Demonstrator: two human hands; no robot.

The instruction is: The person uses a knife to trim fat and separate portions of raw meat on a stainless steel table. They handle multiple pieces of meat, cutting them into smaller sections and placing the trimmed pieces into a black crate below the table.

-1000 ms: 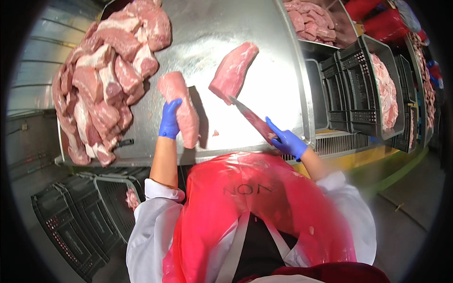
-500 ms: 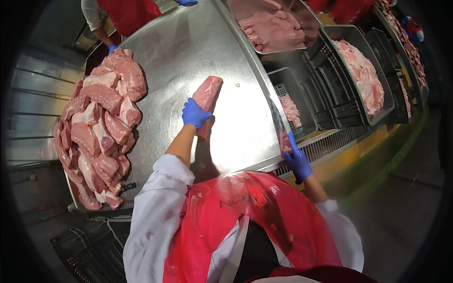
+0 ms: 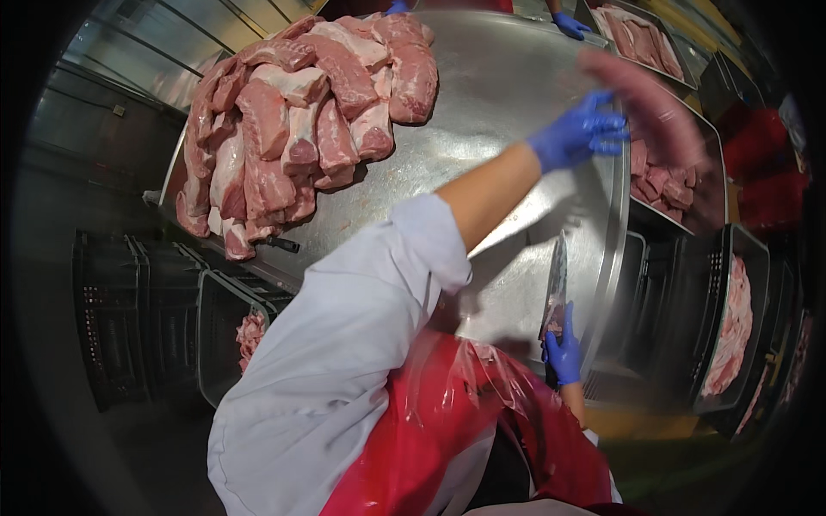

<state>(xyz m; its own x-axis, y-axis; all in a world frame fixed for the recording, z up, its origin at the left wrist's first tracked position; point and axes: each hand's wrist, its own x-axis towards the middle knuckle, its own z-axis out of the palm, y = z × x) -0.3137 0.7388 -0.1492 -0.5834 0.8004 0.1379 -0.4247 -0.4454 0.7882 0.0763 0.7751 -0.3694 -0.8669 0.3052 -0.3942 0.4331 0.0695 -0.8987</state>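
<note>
Left hand (image 3: 578, 133): fingers spread beside a blurred meat cut (image 3: 647, 103), apparently leaving them. Right hand (image 3: 564, 351): fingers closed on knife (image 3: 556, 288). Pile (image 3: 297, 120) on worktop (image 3: 499, 86) untrimmed.

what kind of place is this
Most likely a meat-cutting room in a processing plant: a heap of raw pink meat cuts on a large stainless steel table, a knife in the blue-gloved right hand, and black plastic crates of meat.

Motion-blurred meat cut (image 3: 647, 101) beside left hand (image 3: 575, 133)
</note>
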